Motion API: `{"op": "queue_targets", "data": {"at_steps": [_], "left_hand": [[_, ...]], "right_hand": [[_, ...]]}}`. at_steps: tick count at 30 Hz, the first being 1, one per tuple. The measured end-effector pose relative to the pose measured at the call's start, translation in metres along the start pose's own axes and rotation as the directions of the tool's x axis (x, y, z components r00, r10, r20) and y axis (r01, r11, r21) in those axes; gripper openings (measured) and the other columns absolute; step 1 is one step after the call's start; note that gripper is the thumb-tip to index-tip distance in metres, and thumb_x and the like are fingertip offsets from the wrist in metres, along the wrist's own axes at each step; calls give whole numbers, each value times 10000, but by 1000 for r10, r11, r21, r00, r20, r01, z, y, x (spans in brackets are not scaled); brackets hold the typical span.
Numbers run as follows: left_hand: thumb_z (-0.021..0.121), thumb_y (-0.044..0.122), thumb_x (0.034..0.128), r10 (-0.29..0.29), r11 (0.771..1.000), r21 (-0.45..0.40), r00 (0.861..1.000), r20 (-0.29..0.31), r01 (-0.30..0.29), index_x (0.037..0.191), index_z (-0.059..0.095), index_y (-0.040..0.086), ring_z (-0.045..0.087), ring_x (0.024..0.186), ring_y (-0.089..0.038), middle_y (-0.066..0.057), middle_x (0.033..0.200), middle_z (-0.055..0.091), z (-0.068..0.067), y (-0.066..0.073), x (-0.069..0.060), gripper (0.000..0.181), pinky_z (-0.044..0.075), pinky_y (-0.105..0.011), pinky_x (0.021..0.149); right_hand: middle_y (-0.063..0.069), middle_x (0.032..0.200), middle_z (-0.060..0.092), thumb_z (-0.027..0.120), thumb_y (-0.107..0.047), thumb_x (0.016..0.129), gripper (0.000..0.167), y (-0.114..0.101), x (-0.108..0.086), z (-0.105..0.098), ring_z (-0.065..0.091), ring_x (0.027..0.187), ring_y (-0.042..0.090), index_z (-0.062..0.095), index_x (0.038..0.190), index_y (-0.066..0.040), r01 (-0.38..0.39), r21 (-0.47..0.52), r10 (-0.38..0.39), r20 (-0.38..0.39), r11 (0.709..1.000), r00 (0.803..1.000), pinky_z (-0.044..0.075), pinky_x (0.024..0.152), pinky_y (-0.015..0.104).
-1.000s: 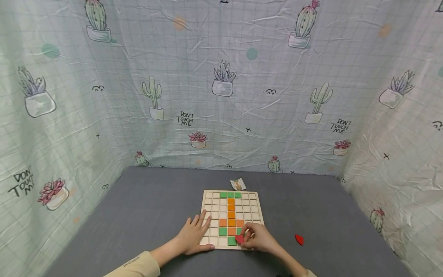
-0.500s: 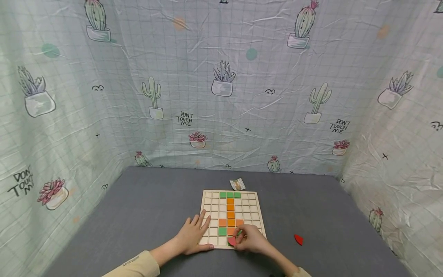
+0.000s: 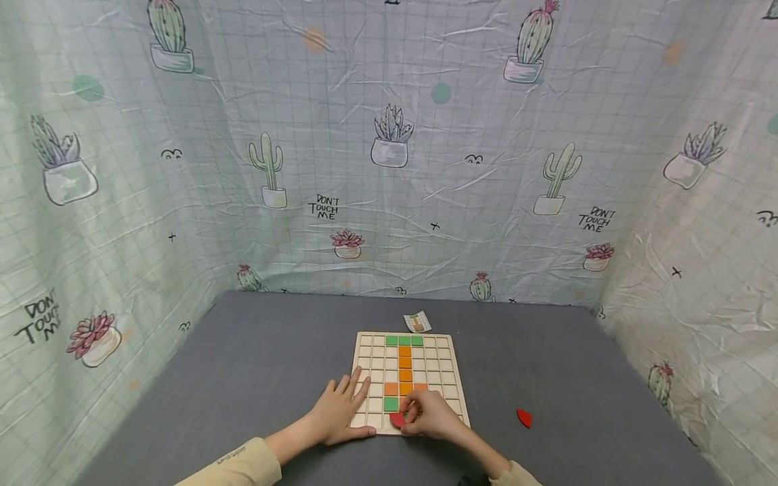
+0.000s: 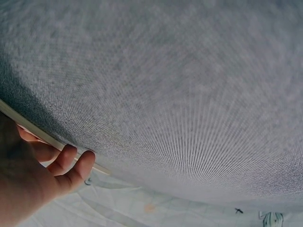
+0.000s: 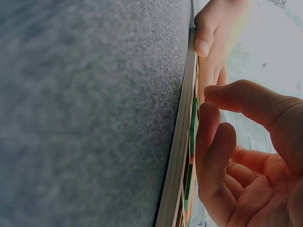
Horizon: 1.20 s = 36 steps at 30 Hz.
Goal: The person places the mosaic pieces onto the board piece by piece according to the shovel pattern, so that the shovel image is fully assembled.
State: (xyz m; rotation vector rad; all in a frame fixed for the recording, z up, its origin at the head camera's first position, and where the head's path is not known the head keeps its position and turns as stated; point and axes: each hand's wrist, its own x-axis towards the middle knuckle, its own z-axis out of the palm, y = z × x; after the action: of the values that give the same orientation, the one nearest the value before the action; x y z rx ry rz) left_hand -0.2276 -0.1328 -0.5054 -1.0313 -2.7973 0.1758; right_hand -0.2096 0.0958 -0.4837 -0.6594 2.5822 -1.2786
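A wooden grid board (image 3: 435,364) lies on the table with green, orange and light-orange square tiles in its cells. Between thumb and fingers, my right hand (image 3: 433,415) pinches a red quarter-round piece (image 3: 397,420) over the near row, left of centre. Part of the near tiles is hidden behind that hand. My left hand (image 3: 340,410) rests with spread fingers on the board's left edge, its thumb along the near edge. In the right wrist view, the right hand's fingertips (image 5: 218,90) meet just above the board's green tiles (image 5: 193,123).
Another red quarter-round piece (image 3: 524,418) lies on the dark grey table (image 3: 547,358), right of the board. A small pattern card (image 3: 417,322) sits just behind the board. Cloth walls printed with cacti (image 3: 392,202) enclose the back and both sides.
My right hand has moved left along the near row with the red piece, from right of the near green tile to its left side. The left hand has stayed in place.
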Motion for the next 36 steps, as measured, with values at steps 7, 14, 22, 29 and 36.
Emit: {"op": "queue_targets", "data": {"at_steps": [7, 14, 22, 29, 36], "left_hand": [[325, 729, 783, -7, 1000, 3, 1000, 5, 7, 1374, 339, 57, 464, 1157, -324, -224, 1397, 339, -2, 0, 0, 895, 384, -472, 840], [332, 723, 786, -10, 1000, -27, 1000, 21, 10, 1380, 325, 53, 457, 1174, -339, -225, 1404, 326, -3, 0, 0, 895, 377, -487, 858], [314, 731, 786, 0, 1000, -7, 1000, -2, 0, 1377, 332, 51, 467, 1157, -338, -228, 1397, 338, -1, 0, 1, 900, 392, -475, 833], [307, 733, 785, -11, 1000, -1, 1000, 14, 11, 1383, 323, 63, 458, 1169, -329, -219, 1405, 328, 0, -1, 1, 898, 385, -473, 839], [321, 725, 789, -10, 1000, -8, 1000, 11, 10, 1383, 323, 60, 454, 1171, -329, -221, 1408, 323, -1, 0, 1, 891, 382, -476, 842]], "right_hand": [[18, 601, 621, 749, -48, 609, 215, -3, 4, 1, 464, 475, -13, 623, 779, -10, 7, -47, -6, 16, 999, 1000, 392, 453, 182], [-3, 595, 614, 757, -61, 604, 216, -2, 8, 2, 475, 498, -12, 639, 783, -34, -3, -72, 5, 20, 997, 1000, 400, 504, 179], [-17, 574, 587, 763, -74, 612, 210, -2, 9, 2, 461, 477, 2, 648, 785, -50, -4, -84, 7, 33, 996, 999, 398, 487, 185], [-4, 569, 588, 770, -95, 617, 225, -1, 10, 3, 461, 476, 2, 645, 802, -69, 14, -86, -11, 45, 996, 999, 398, 493, 184], [16, 565, 598, 754, -89, 630, 204, -1, 11, 3, 461, 464, 12, 644, 801, -76, 6, -75, -2, 57, 997, 998, 391, 474, 190]]}}
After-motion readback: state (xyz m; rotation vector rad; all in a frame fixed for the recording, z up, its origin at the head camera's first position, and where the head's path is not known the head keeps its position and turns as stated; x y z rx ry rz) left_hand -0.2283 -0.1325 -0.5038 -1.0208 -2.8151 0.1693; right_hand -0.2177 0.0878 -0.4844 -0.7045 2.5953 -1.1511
